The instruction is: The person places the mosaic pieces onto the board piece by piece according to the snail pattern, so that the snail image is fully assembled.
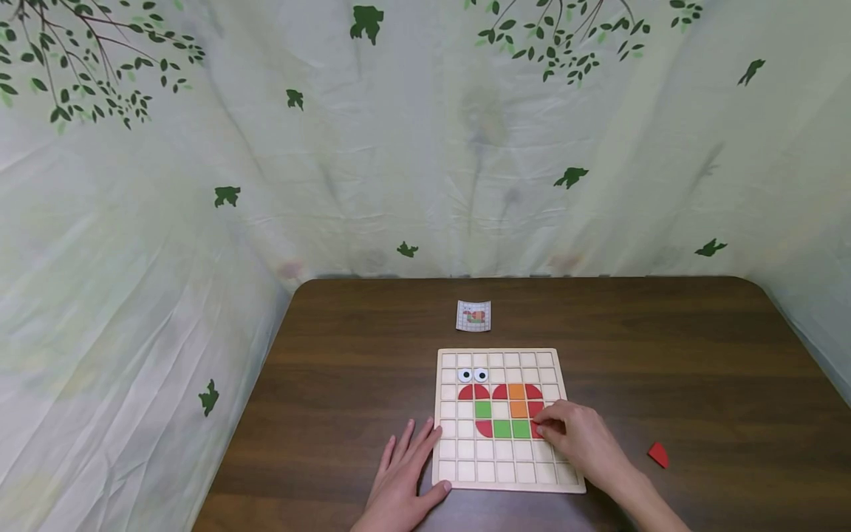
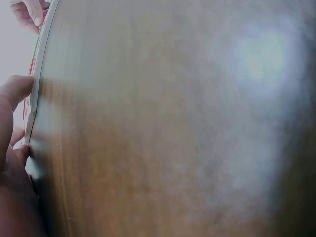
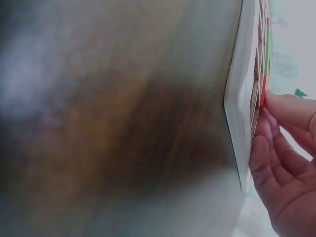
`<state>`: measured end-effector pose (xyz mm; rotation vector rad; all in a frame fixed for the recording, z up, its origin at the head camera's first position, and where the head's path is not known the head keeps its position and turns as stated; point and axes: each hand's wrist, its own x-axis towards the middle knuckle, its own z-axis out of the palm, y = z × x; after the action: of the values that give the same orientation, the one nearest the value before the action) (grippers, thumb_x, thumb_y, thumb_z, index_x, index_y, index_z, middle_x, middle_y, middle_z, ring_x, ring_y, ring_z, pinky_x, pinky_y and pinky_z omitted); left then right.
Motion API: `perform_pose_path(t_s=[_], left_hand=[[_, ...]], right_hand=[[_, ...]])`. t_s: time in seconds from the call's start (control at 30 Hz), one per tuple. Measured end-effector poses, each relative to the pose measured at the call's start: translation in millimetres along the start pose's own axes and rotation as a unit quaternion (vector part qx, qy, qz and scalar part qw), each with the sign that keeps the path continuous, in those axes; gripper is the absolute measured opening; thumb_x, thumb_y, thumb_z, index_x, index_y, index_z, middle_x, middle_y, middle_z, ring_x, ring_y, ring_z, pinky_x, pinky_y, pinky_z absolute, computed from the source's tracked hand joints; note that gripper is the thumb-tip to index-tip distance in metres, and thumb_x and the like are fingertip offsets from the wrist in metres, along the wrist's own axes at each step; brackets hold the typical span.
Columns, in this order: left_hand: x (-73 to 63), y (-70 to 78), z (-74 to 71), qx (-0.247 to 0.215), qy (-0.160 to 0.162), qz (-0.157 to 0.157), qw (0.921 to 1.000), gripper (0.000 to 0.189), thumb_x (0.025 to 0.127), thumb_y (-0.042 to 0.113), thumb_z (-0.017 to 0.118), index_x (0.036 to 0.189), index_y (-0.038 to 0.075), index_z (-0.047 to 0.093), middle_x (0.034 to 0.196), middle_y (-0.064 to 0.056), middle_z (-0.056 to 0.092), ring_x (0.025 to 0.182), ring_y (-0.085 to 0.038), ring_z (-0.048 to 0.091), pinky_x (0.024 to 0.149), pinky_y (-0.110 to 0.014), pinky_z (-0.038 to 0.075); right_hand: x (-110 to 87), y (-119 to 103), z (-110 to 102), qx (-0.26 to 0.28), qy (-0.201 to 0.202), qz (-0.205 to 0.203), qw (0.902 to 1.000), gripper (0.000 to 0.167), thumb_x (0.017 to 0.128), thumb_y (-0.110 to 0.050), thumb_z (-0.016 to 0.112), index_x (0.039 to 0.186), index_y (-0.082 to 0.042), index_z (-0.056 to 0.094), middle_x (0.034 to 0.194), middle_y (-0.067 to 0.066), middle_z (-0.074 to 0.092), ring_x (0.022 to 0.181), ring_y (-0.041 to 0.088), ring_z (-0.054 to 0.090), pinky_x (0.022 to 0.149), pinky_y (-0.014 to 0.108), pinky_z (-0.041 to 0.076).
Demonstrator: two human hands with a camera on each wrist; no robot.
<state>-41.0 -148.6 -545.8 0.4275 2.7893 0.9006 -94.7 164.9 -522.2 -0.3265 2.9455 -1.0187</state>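
A pale gridded board [image 1: 503, 476] lies on the table, its squares partly filled with red, green and orange tiles and two eye tiles [image 1: 473, 375]. At its right side my right hand [image 1: 588, 443] pinches a red tile [image 1: 535, 431] between thumb and fingertips, low in the pattern's right column. The right wrist view shows that thumb and fingers close about the red tile [image 3: 262, 94] at the board's edge; the fingers partly hide it. My left hand [image 1: 402, 480] rests with spread fingers against the board's left edge, thumb near the lower left corner.
A loose red quarter-round tile [image 1: 658, 455] lies on the brown table [image 1: 698, 369], right of the board. Behind the board is a small card [image 1: 473, 316] with a gridded coloured picture. A pale leaf-patterned curtain [image 1: 425, 148] hangs beyond the table's far edge.
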Motion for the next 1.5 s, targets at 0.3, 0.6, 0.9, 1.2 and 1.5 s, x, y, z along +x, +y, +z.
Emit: perform_pose_path(t_s=[0.3,0.6,0.9,1.2,1.5], left_hand=[[0.7,1.0,0.2,0.003,-0.001,-0.006,1.0000,0.074,0.088,0.051,0.066,0.152,0.026,0.038,0.160,0.005,0.027,0.148,-0.030,0.014,0.112,-0.056,0.005],[-0.7,0.1,1.1,0.005,0.012,0.008,0.9999,0.073,0.087,0.048,0.067,0.151,0.024,0.040,0.160,0.004,0.028,0.148,-0.030,0.015,0.111,-0.055,0.006],[-1.0,-1.9,1.8,0.010,0.016,0.014,0.9997,0.074,0.087,0.049,0.067,0.152,0.025,0.039,0.160,0.006,0.027,0.148,-0.030,0.015,0.111,-0.055,0.006],[-0.2,-1.2,-0.1,0.004,0.007,0.008,0.9999,0.075,0.087,0.049,0.067,0.152,0.025,0.038,0.160,0.006,0.027,0.148,-0.029,0.014,0.111,-0.055,0.006],[0.7,-1.1,-0.6,-0.001,0.001,0.004,1.0000,0.075,0.087,0.049,0.067,0.152,0.026,0.038,0.160,0.006,0.027,0.148,-0.030,0.014,0.110,-0.057,0.007]], right_hand=[[-3.3,-3.5,-4.7,0.009,-0.035,0.014,0.9992,0.020,0.076,-0.011,0.084,0.090,-0.023,0.077,0.080,-0.016,0.057,0.071,0.006,0.049,0.064,0.023,0.044],[-9.9,1.0,-9.5,-0.005,-0.047,-0.037,0.9982,0.028,0.080,-0.009,0.080,0.105,-0.021,0.078,0.096,-0.016,0.063,0.080,0.004,0.053,0.071,0.025,0.049],[-21.7,14.2,-23.7,0.049,-0.062,-0.017,0.9967,0.023,0.085,-0.017,0.077,0.107,-0.026,0.076,0.100,-0.016,0.059,0.076,0.005,0.050,0.063,0.021,0.045],[-43.9,34.4,-43.8,0.004,0.024,0.002,0.9997,0.027,0.082,-0.014,0.080,0.106,-0.025,0.074,0.102,-0.017,0.064,0.076,0.003,0.053,0.064,0.026,0.048],[-63.8,58.2,-60.7,-0.070,0.054,-0.016,0.9960,0.028,0.080,-0.020,0.082,0.107,-0.024,0.074,0.107,-0.013,0.064,0.098,0.016,0.058,0.076,0.041,0.051]])
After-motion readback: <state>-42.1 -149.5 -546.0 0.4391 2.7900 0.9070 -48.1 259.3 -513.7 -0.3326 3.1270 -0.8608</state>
